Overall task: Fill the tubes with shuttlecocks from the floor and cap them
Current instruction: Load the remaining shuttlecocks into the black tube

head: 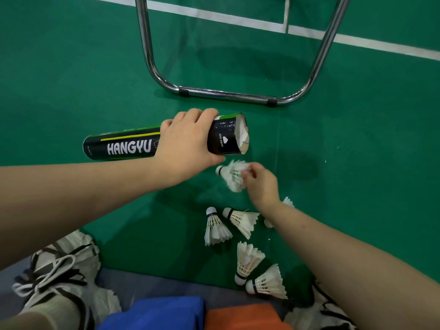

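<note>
My left hand grips a black and green HANGYU tube held level above the floor, its open mouth pointing right with white feathers showing inside. Just below that mouth, my right hand pinches the feather skirt of a white shuttlecock, cork end toward the left. Several more shuttlecocks lie on the green floor under my right forearm: two side by side, two nearer me, and one mostly hidden by my wrist. No cap is in view.
A chrome tube frame of a chair or stand rests on the floor just beyond the tube. White court lines run across the far floor. My shoes sit at the lower left and lower right; blue and orange blocks lie between them.
</note>
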